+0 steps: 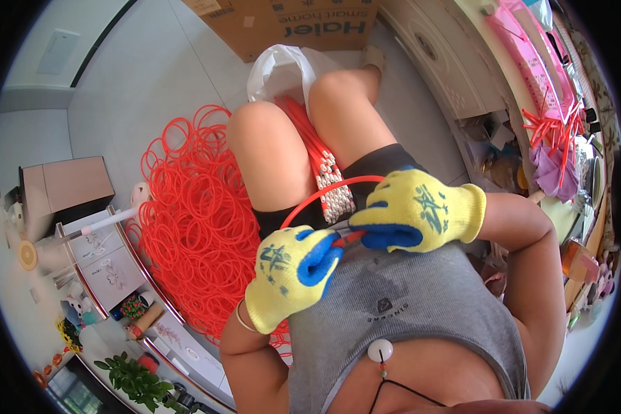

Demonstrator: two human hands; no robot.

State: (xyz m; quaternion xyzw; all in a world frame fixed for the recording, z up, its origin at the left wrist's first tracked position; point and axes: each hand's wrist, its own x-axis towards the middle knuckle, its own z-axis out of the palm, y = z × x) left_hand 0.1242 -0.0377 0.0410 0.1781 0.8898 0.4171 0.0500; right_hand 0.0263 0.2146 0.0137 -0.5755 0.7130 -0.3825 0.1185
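Gloved in yellow fabric with blue coated palms, my left hand [291, 269] and my right hand [421, 210] meet in front of my waist. Both are closed on a red tube [322, 192], which arches over from one hand to the other. A short red stretch also shows between the two hands; whether the ends are joined there I cannot tell. Between my thighs lies a bundle of straight red tubes [301, 123] with white end pieces [337, 196], just beyond my hands. Its far part runs into a white plastic bag [277, 69].
A large heap of red rings [200, 234] covers the floor beside my left leg. Beyond my knees stands a cardboard box [283, 27]. White drawers [107, 259] and a green plant [134, 379] are on the left. A cluttered counter with pink bags [528, 62] runs along the right.
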